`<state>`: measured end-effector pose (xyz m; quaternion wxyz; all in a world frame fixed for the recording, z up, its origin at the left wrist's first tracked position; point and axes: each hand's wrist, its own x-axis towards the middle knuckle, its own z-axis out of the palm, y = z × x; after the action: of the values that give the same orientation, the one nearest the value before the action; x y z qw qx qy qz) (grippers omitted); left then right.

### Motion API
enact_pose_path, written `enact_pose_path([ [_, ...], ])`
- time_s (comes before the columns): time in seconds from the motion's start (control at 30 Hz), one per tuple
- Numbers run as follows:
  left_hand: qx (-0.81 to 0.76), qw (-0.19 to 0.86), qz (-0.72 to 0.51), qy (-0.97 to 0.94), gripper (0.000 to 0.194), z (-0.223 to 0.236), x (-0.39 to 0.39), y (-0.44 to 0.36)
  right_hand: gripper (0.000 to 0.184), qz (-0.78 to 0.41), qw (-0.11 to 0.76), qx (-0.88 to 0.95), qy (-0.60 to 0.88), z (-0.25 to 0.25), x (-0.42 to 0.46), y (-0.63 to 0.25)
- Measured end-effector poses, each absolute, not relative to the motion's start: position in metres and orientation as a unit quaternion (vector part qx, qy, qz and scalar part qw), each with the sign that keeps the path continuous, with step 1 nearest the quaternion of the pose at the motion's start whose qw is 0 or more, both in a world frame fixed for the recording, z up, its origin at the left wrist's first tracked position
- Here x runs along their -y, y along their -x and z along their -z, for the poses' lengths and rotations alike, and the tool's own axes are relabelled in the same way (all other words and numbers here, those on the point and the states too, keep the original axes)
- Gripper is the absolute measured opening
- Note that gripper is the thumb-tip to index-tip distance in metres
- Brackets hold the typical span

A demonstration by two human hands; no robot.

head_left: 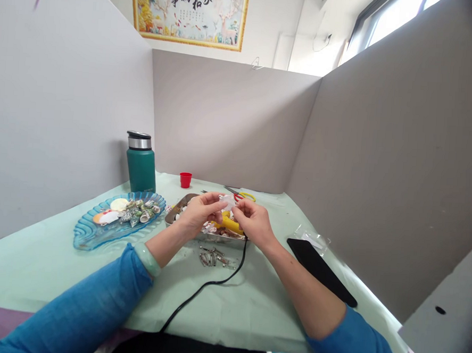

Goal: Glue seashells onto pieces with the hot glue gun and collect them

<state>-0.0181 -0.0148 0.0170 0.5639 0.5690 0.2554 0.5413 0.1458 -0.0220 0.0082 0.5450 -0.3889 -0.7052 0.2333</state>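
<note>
My left hand [204,211] and my right hand [254,221] meet above a shallow metal tray [173,215]. Between their fingertips is a small white, partly see-through piece [228,200], pinched from both sides; its exact kind is too small to tell. Under the hands, a yellow tool [230,225] with a black cord [207,284] lies in the tray among small white and brown pieces. It looks like a glue gun, though the hands partly cover it. Just in front of the tray, several small metal clips [214,257] lie in a loose pile on the cloth.
At left, a blue scalloped plate [86,234] holds shells [138,211]. A green bottle [141,165] stands behind it. Further back are a red cup [185,180] and scissors [246,196]. A black flat strip [322,272] and clear plastic bag [316,239] lie right. Grey partitions [231,117] surround the table.
</note>
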Motion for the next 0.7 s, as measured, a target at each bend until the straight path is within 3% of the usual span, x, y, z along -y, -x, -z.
enact_pose_path([
  [0.7, -0.292, 0.525, -0.55, -0.58, 0.029, -0.0171, 0.0153, 0.0148, 0.015, -0.175, 0.529, 0.742, 0.372, -0.0063, 0.0288, -0.1422],
])
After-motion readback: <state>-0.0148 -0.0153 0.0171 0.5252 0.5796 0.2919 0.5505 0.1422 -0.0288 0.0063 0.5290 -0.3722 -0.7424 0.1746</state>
